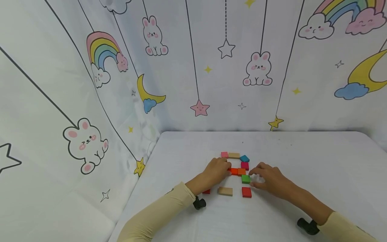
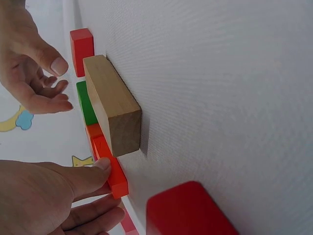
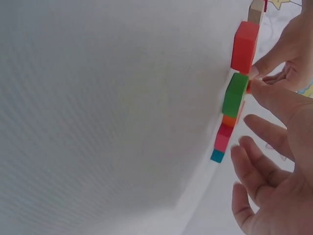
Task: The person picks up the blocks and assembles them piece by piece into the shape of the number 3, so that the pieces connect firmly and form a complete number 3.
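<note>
In beige fabric sleeve, pinched oblong orange-red wooden blk w/ L hand, R hand loose; joined some, left gaps.

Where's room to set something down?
Bare table lies between the forearms, this side of the near wood block, and from the right hand to the table's right edge. Between right hand and left hand it's crowded: orange blocks, green block.

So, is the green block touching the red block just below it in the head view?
Apart. The head view shows a narrow strip of white table between the green block and the red block.
</note>
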`<state>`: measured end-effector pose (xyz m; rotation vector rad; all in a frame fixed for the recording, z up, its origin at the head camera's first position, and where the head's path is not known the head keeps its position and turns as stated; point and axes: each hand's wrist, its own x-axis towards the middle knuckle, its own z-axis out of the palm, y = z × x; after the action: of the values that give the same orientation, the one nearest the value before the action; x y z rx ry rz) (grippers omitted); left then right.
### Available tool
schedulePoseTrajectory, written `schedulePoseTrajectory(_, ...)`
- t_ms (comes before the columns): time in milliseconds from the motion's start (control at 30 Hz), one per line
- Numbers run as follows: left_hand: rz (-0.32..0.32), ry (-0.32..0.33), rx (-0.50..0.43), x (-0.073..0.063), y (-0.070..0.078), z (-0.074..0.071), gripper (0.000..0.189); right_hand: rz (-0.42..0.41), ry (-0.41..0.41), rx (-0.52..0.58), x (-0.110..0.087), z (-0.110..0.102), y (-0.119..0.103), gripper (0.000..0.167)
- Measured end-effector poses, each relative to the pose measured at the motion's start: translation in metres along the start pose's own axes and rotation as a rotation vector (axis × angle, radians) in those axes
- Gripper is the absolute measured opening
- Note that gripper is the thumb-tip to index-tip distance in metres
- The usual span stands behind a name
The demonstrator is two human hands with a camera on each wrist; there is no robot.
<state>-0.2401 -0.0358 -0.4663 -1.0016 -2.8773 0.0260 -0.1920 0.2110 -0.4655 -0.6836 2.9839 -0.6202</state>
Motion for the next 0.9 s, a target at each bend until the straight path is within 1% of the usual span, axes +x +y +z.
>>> schedulePoseTrajectory(100, 0.004, 0.002, 0.003, 0.0, 0.0, 0.0, 0.024, -0.012, -0.014, -0.001, -0.003, -0.002, -0.005, 0.043)
schedulePoseTrajectory(300, 0.0, 0.0, 0.0, 0.001, 0.0, -0.001, 0.023, -0.033, -0.028, -0.025, -0.008, -0.004, -0.015, 0.033)
schedulePoseTrajectory(467, -0.003, -0.003, 0.009, 0.0, 0.001, -0.003, 0.022, -0.051, -0.056, -0.057, -0.011, -0.002, -0.018, 0.037)
schedulePoseTrajectory(633, 0.005, 0.0, 0.009, 0.0, 0.001, -0.003, 0.022, -0.028, -0.089, -0.056, -0.014, -0.001, -0.023, 0.041)
schedulePoseTrajectory(767, 0.007, 0.0, 0.011, 0.0, 0.001, -0.002, 0.022, -0.031, -0.092, -0.056, -0.016, 0.0, -0.025, 0.039)
schedulePoseTrajectory(900, 0.0, -0.005, 0.008, 0.0, 0.001, -0.002, 0.022, -0.056, -0.08, -0.045, -0.016, 0.002, -0.024, 0.036)
